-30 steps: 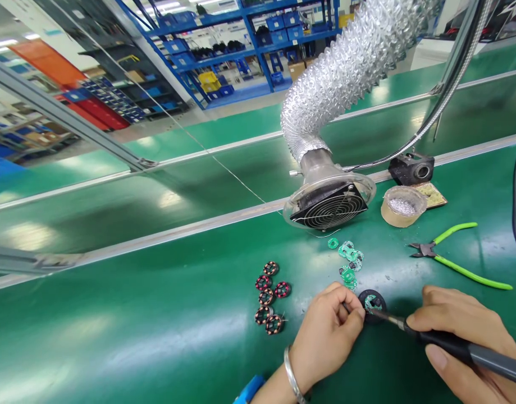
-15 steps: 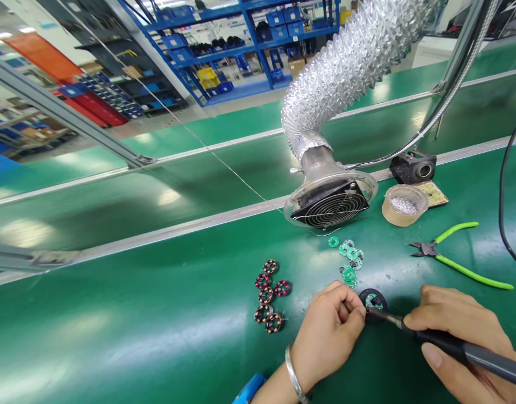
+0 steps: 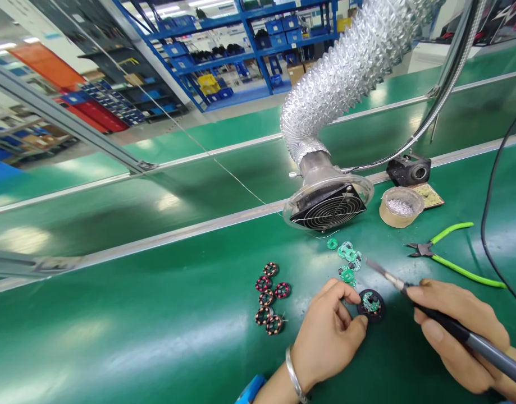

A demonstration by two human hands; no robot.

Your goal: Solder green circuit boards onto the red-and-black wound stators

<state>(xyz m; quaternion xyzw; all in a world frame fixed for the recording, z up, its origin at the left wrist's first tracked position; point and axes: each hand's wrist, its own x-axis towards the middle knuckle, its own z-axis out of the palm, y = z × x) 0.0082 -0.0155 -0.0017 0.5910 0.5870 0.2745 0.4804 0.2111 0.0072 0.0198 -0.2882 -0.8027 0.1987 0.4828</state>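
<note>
My left hand [image 3: 331, 331] rests with thumb and forefinger apart at the left rim of a black round holder [image 3: 382, 314]. The fingertips touch or nearly touch that rim; I cannot tell which. Inside the holder sits a small round green circuit board [image 3: 370, 302] with a dark component on it. My right hand [image 3: 460, 331] is closed around the black handle of a soldering iron [image 3: 437, 318]. The iron's tip points up and left, off the board, near a small pile of loose green circuit boards [image 3: 348, 274].
Several copper-wound coils [image 3: 265, 297] lie left of my hands. Green-handled cutters [image 3: 426, 248] lie at the right. Behind them stand a round tub of metal bits [image 3: 400, 216], a sponge tray [image 3: 432, 196] and a black iron stand [image 3: 409, 170]. A fume extractor [image 3: 331, 210] hangs over the bench.
The soldering iron has lifted off the board and moved up. My left thumb and forefinger have parted from a pinch at the holder's edge. The view has shifted slightly.
</note>
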